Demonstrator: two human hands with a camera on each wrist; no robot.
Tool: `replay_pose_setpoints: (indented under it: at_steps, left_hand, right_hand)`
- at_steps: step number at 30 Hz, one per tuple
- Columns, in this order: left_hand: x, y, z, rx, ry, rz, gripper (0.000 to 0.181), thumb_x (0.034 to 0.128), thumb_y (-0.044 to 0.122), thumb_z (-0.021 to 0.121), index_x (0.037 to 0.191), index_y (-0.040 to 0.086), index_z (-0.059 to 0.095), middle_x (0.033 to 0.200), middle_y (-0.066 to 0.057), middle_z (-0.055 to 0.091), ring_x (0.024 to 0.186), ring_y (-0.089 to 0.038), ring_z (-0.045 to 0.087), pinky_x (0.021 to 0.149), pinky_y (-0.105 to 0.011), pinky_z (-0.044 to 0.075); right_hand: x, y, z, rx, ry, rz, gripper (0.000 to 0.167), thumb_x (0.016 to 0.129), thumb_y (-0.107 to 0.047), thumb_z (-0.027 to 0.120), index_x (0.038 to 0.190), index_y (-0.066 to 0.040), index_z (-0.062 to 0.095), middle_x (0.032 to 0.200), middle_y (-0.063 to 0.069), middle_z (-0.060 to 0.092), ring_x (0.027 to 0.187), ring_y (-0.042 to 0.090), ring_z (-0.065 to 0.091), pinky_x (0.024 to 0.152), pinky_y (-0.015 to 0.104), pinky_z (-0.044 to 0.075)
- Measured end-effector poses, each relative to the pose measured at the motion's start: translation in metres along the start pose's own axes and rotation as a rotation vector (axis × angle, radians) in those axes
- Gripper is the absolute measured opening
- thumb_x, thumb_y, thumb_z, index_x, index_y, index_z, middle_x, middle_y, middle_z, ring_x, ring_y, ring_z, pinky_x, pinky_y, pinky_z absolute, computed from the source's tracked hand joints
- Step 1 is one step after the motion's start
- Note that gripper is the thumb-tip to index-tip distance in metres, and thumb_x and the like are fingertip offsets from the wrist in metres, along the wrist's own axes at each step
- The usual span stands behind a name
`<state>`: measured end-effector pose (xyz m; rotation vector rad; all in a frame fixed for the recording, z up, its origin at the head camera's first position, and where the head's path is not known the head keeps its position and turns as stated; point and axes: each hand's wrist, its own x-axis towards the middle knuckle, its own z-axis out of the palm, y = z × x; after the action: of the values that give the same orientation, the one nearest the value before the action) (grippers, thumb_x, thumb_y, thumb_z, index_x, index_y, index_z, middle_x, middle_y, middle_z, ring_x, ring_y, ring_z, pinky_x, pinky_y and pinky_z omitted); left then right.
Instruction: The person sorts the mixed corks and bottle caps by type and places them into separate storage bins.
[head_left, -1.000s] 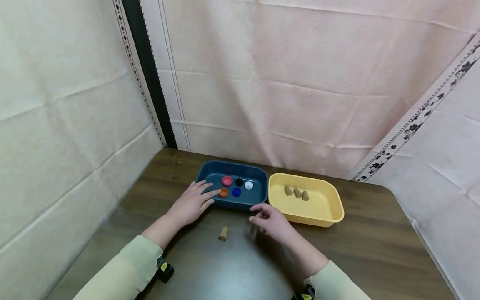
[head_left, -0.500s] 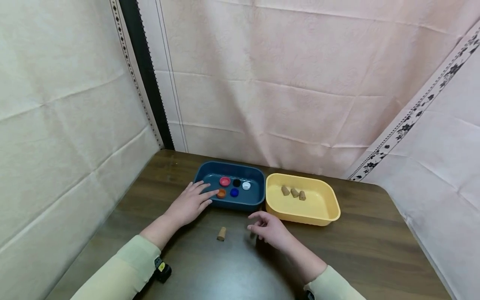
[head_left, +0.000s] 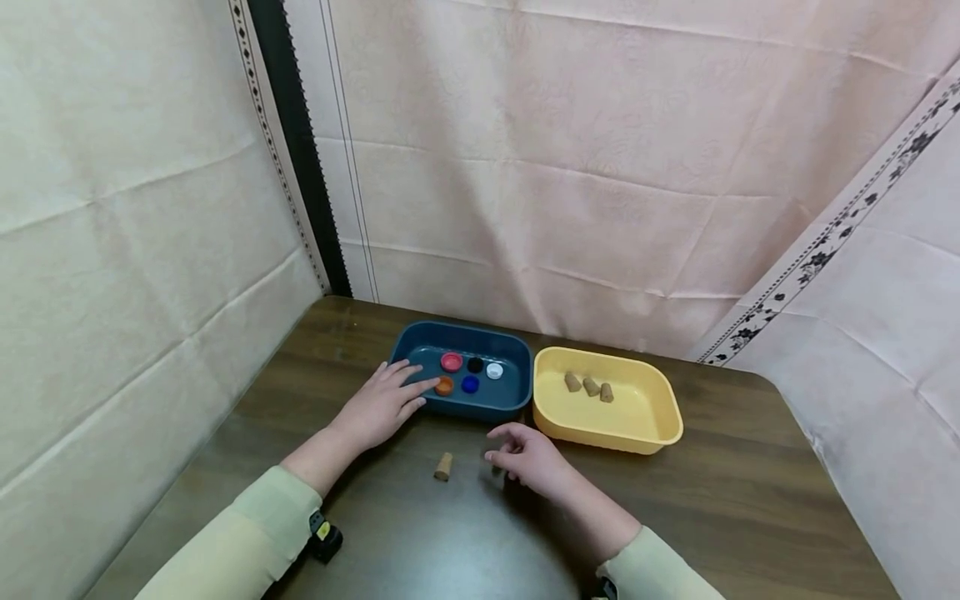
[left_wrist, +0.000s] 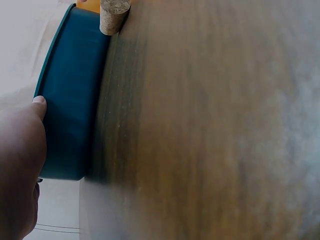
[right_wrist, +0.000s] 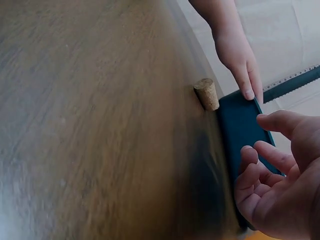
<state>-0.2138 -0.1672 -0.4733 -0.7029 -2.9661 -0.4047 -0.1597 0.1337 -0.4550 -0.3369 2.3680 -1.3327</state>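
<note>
My left hand (head_left: 378, 407) rests at the left front rim of a blue tray (head_left: 472, 411), fingers spread over it. Its index fingertip is at the orange cap (head_left: 444, 386). Nearby in the tray lie red (head_left: 452, 362), black (head_left: 475, 365), white (head_left: 494, 372) and blue (head_left: 470, 384) caps. My right hand (head_left: 531, 460) hovers over the table before the trays. Its fingers are loosely bent, thumb and index apart, and nothing shows between them in the right wrist view. A single cork (head_left: 443, 467) lies on the table between the hands; it also appears in the right wrist view (right_wrist: 206, 94).
A yellow tray (head_left: 600, 439) stands close to the blue tray's right side, with 3 corks (head_left: 591, 387) inside. The wooden table (head_left: 750, 467) is bounded by cloth-covered walls (head_left: 592, 167) at the back and sides.
My right hand has come back from the trays' front edge toward me and a little left, nearer the loose cork. The left hand keeps its place at the blue tray.
</note>
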Motion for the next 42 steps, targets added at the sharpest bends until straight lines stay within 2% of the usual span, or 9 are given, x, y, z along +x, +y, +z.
replay_pose_setpoints:
  at_steps: [12,19,24,31,42]
  left_hand:
    - [0.0,-0.001,0.0,0.013,0.009,0.009,0.047,0.1041,0.049,0.042,0.15,0.04,0.041,0.156,-0.005,0.04,0.147,-0.033,0.026,0.117,-0.059,0.019]
    - [0.0,-0.002,-0.001,0.005,0.007,0.008,0.047,0.1041,0.049,0.043,0.15,0.04,0.042,0.156,-0.005,0.04,0.147,-0.033,0.025,0.117,-0.059,0.019]
    - [0.0,-0.002,-0.001,0.009,-0.003,0.008,0.047,0.1046,0.048,0.041,0.15,0.039,0.042,0.156,-0.006,0.04,0.147,-0.033,0.025,0.118,-0.059,0.018]
    - [0.0,-0.001,0.0,0.02,-0.006,0.011,0.046,0.1053,0.048,0.04,0.15,0.038,0.042,0.156,-0.006,0.039,0.147,-0.032,0.025,0.119,-0.056,0.014]
    - [0.001,-0.003,0.0,0.025,-0.003,0.019,0.046,0.1052,0.048,0.039,0.151,0.039,0.041,0.156,-0.005,0.04,0.147,-0.032,0.026,0.119,-0.056,0.014]
  right_hand:
    - [0.013,-0.013,0.027,-0.091,-0.073,0.001,0.035,0.091,-0.031,0.073,0.122,-0.017,0.064,0.083,0.003,0.064,0.068,0.02,0.06,0.064,0.034,0.051]
    - [0.022,-0.021,0.041,-0.172,-0.084,-0.007,0.036,0.089,-0.034,0.075,0.12,-0.019,0.065,0.085,0.0,0.063,0.074,0.02,0.059,0.065,0.034,0.05]
    - [0.024,-0.028,0.049,-0.204,-0.099,0.016,0.038,0.087,-0.035,0.077,0.119,-0.019,0.065,0.085,-0.001,0.063,0.075,0.019,0.059,0.064,0.034,0.05]
    - [0.025,-0.032,0.053,-0.235,-0.096,0.028,0.035,0.086,-0.03,0.078,0.117,-0.019,0.066,0.086,-0.001,0.062,0.074,0.019,0.058,0.063,0.034,0.051]
    - [0.025,-0.032,0.051,-0.225,-0.098,0.024,0.033,0.088,-0.03,0.077,0.117,-0.019,0.066,0.085,-0.001,0.062,0.074,0.019,0.059,0.063,0.033,0.051]
